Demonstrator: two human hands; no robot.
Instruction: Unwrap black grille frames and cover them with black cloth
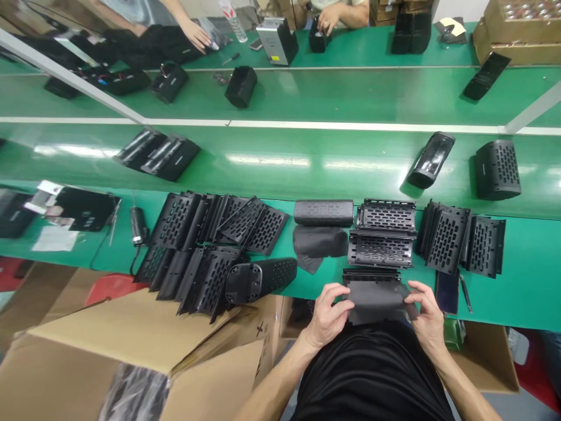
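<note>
My left hand (329,314) and my right hand (426,314) grip the two ends of a dark grey fabric-covered piece (377,297) at the near edge of the green bench (526,280). A black perforated grille (371,273) lies under and just behind it. Beyond it sit two more flat grilles (382,234). To their left lie a fabric-wrapped grille (323,211) and a loose piece of grey cloth (319,242).
Rows of black grilles lean in stacks at left (210,245) and right (460,240). A finished black speaker (260,279) lies by an open cardboard box (131,351). Speaker shells (497,169) ride the green belt. Other people's hands (195,32) work at the far side.
</note>
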